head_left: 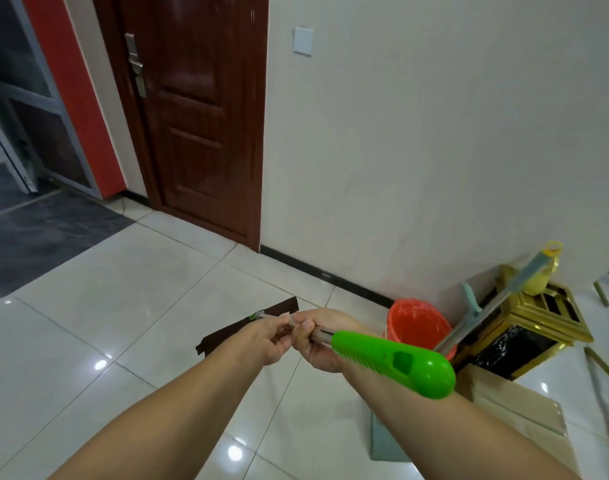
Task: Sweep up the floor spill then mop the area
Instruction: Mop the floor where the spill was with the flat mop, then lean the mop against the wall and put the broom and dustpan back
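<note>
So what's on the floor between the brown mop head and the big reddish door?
Nothing. In the head view, only bare shiny white tiles lie between the mop head and the door.

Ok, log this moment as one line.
phase: mopping | left hand: grips mop handle | right hand: grips mop handle | mop head: on tile floor | orange bucket: beside wall
</note>
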The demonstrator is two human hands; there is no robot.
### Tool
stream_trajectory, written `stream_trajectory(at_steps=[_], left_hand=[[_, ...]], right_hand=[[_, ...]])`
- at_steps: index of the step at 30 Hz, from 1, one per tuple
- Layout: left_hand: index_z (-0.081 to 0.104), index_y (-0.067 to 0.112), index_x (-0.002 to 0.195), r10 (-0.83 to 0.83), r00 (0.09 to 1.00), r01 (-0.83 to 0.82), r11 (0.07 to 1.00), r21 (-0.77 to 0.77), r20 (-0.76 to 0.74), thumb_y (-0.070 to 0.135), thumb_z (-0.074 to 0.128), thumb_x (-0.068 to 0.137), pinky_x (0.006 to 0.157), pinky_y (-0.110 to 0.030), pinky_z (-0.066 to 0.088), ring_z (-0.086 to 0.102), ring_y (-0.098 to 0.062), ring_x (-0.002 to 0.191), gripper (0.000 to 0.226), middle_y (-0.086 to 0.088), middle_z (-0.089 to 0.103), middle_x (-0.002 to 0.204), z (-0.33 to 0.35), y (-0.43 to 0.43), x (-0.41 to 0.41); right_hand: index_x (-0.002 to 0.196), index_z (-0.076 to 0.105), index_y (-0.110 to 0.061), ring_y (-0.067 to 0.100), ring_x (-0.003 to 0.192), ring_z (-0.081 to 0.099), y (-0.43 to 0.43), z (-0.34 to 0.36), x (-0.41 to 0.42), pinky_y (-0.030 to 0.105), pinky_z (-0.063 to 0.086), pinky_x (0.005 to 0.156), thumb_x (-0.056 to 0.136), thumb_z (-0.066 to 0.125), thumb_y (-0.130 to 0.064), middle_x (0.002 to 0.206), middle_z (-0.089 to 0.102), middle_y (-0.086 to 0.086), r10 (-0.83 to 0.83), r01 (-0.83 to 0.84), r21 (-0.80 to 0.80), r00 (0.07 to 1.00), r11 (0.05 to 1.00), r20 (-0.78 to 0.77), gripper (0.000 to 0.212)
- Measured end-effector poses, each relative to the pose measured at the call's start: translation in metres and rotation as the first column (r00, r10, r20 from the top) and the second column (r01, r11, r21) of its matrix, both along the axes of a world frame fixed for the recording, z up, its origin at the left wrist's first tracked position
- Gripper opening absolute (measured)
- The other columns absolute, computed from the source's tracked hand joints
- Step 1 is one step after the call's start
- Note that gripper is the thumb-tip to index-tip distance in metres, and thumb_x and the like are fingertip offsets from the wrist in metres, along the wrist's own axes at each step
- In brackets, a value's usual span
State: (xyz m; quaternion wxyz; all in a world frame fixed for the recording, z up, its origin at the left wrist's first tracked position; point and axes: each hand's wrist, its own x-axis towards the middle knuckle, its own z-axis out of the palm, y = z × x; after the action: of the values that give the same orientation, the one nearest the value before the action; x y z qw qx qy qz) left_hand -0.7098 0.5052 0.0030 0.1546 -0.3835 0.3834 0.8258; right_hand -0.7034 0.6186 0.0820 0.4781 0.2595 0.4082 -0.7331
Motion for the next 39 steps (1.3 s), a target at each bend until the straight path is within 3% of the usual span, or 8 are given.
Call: stream_trajectory(at_steps=[4,10,13,16,21,26,30,39], left_hand=[[0.055,-0.005,0.079,0.031,0.999,-0.031,0.999,0.011,0.044,0.002,0.056,0.094,0.030,-0.018,0.046,0.057,-0.016,0.063,0.016,-0.012,0.056,0.076,0.006,-0.010,-0.064],[0.054,-0.004,0.078,0.026,0.999,-0.026,0.999,0.018,0.037,0.001,0.050,0.096,0.052,-0.019,0.054,0.058,-0.017,0.060,0.019,-0.012,0.056,0.075,0.007,-0.039,-0.151],[0.054,-0.006,0.083,-0.002,1.000,0.001,0.998,0.063,0.021,-0.003,0.045,0.096,0.037,-0.023,0.051,0.065,-0.021,0.039,0.016,-0.016,0.064,0.057,0.001,-0.065,-0.195],[0.052,-0.008,0.078,-0.059,0.998,0.058,0.995,0.077,0.005,-0.006,0.044,0.096,0.031,-0.027,0.049,0.064,-0.024,0.036,0.020,-0.018,0.063,0.047,-0.002,-0.093,-0.239],[0.055,-0.007,0.083,-0.172,0.984,0.170,0.983,0.067,0.033,-0.006,0.047,0.095,0.032,-0.027,0.050,0.064,-0.023,0.037,0.015,-0.018,0.064,0.047,-0.009,-0.143,-0.310],[0.057,-0.006,0.084,-0.262,0.964,0.259,0.963,0.075,0.043,-0.002,0.045,0.097,0.070,-0.030,0.056,0.067,-0.025,0.045,0.018,-0.018,0.066,0.050,-0.026,-0.188,-0.374],[0.057,-0.007,0.083,-0.284,0.954,0.277,0.958,0.078,0.096,-0.002,0.046,0.097,0.035,-0.027,0.051,0.065,-0.025,0.038,0.018,-0.020,0.065,0.050,-0.045,-0.203,-0.413],[0.059,-0.008,0.086,-0.342,0.931,0.332,0.939,0.094,0.129,-0.001,0.050,0.095,0.037,-0.026,0.053,0.068,-0.024,0.044,0.013,-0.019,0.068,0.055,-0.079,-0.218,-0.501]], right_hand=[[0.081,0.050,0.005,0.010,0.024,0.046,-0.013,0.006,-0.062,0.011,0.041,0.029,0.095,0.042,0.001,0.063,0.053,0.013,-0.051,0.051,-0.012,0.999,0.999,-0.006,0.017],[0.072,0.048,0.007,0.012,0.023,0.046,-0.039,0.010,-0.145,0.011,0.041,0.030,0.095,0.039,0.006,0.059,0.051,0.016,-0.119,0.118,-0.026,0.992,0.993,-0.038,0.025],[0.088,0.047,0.004,0.013,0.026,0.047,-0.058,-0.003,-0.190,0.014,0.041,0.029,0.095,0.035,0.007,0.059,0.049,0.014,-0.205,0.204,-0.028,0.978,0.979,-0.039,0.014],[0.105,0.042,-0.002,0.013,0.028,0.046,-0.080,-0.016,-0.235,0.015,0.041,0.029,0.097,0.038,0.000,0.055,0.051,0.013,-0.276,0.276,-0.043,0.961,0.960,0.013,0.010],[0.090,0.048,0.002,0.012,0.024,0.045,-0.130,-0.010,-0.291,0.013,0.040,0.028,0.095,0.040,-0.005,0.042,0.047,0.011,-0.294,0.310,-0.104,0.945,0.945,0.140,0.012],[0.092,0.050,0.006,0.013,0.024,0.045,-0.178,-0.019,-0.340,0.014,0.040,0.026,0.093,0.042,-0.003,0.041,0.045,0.011,-0.339,0.366,-0.130,0.921,0.922,0.190,0.013],[0.086,0.051,0.004,0.012,0.023,0.043,-0.193,-0.034,-0.373,0.011,0.038,0.026,0.100,0.039,-0.017,0.040,0.040,0.007,-0.401,0.432,-0.109,0.888,0.895,0.225,0.028],[0.086,0.049,0.004,0.010,0.022,0.041,-0.217,-0.054,-0.456,0.010,0.036,0.025,0.100,0.038,-0.011,0.040,0.046,0.012,-0.504,0.530,-0.056,0.830,0.846,0.238,0.023]])
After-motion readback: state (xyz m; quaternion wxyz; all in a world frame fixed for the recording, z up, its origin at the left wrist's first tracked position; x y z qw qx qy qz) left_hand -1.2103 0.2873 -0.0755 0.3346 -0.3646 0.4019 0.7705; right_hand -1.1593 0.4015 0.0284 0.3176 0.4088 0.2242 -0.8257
